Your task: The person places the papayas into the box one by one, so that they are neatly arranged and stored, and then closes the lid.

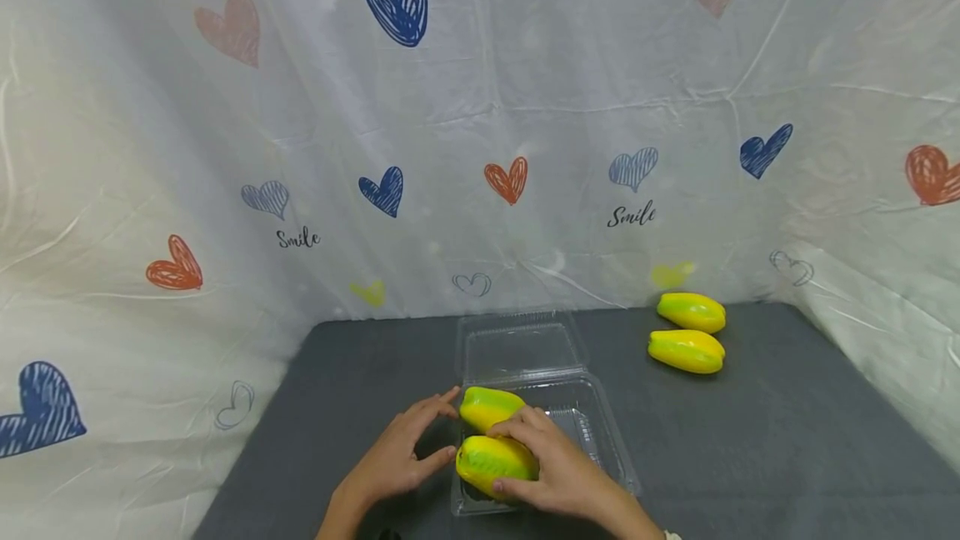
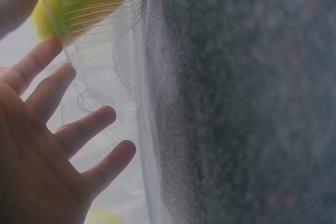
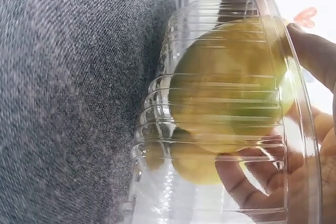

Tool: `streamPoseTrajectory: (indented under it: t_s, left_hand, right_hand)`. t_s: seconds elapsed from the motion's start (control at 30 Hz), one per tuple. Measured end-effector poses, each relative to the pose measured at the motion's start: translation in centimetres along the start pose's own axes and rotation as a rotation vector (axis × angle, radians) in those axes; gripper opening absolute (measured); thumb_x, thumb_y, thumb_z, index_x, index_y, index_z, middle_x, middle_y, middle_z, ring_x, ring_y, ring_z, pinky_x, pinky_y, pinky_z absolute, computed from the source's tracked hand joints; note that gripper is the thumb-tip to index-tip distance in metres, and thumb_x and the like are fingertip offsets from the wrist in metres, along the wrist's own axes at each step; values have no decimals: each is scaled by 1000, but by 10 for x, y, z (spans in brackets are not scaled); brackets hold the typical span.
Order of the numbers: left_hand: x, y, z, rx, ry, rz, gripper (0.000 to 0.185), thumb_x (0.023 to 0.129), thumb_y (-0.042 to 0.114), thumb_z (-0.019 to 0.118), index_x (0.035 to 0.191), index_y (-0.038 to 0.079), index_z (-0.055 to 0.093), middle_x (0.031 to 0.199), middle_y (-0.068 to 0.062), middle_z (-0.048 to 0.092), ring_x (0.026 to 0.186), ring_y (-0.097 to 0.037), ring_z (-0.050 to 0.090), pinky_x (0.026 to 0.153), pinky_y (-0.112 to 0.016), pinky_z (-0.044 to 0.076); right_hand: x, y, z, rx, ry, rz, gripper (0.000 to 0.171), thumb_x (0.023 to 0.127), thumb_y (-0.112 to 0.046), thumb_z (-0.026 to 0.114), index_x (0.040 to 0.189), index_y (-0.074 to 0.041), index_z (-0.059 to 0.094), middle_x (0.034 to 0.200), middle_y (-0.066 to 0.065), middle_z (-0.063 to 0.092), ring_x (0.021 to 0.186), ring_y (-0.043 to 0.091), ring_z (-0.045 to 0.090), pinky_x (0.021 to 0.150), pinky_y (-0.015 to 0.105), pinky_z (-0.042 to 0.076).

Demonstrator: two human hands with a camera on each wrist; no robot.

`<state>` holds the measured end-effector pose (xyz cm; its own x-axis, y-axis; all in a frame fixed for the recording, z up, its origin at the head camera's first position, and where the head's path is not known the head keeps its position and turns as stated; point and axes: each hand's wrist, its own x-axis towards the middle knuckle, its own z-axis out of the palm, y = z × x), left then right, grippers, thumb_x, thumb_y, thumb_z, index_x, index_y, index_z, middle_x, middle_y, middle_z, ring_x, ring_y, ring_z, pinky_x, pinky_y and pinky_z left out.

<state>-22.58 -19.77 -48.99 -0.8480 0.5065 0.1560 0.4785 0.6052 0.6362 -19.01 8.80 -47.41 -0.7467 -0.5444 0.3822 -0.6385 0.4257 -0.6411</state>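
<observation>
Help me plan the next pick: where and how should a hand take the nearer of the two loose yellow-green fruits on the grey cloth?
Probably from above, across the middle of the nearer loose fruit: it lies on its side, long axis left-right, apart from the farther fruit.

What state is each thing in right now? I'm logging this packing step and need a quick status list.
Clear plastic clamshell box: open, lid laid back flat.
Two mangoes in the box: lying side by side at its left end.
Right hand: gripping the nearer boxed mango.
Left hand: open, fingers at the box's left edge.
Two loose mangoes: lying untouched on the grey table.
</observation>
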Motion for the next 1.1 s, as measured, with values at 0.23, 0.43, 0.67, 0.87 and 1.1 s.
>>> streamPoseTrajectory:
  t_s: [0.23, 0.43, 0.67, 0.87, 1.1]
  left_hand:
    - [1, 0, 2, 23, 14, 2, 34, 98, 52, 62, 129, 38, 56, 164, 12, 35, 149, -39, 39, 104, -78, 34]
    - [1, 1, 2, 21, 21, 10, 35, 99, 50, 62, 129, 32, 58, 164, 10, 37, 148, -40, 40, 103, -78, 35]
    - [2, 1, 2, 16, 17, 3, 35, 99, 51, 62, 129, 33, 58, 164, 11, 36, 148, -39, 39, 104, -78, 34]
    - [2, 0, 2, 18, 20, 3, 34, 100, 48, 62, 129, 31, 58, 164, 11, 36, 148, -40, 40, 104, -77, 34]
    - [2, 1, 2, 7, 11, -6, 35, 99, 49, 62, 129, 29, 58, 165, 10, 35, 148, -40, 39, 104, -80, 31]
  right_hand:
    - [0, 0, 0, 1, -3, 4, 46, 87, -42, 80, 128, -27, 63, 113, -12, 56, 101, 6, 50, 82, 25, 49]
    - [1, 1, -2, 14, -6, 6, 47, 88, -41, 80, 129, -24, 64, 116, -10, 56, 103, 8, 50, 84, 26, 50]
    - [2, 6, -19, 32, 44, 29, 50, 91, -40, 77, 134, -17, 64, 116, 0, 59, 105, 19, 56, 89, 38, 54]
    - [1, 16, -41, -2, 131, 92, 49, 90, -36, 78, 135, -22, 64, 121, -5, 61, 110, 16, 57, 88, 39, 55]
    - [-11, 44, -68, -124, 285, 84, 47, 87, -29, 82, 131, -25, 66, 120, -9, 63, 100, 7, 53, 81, 31, 52]
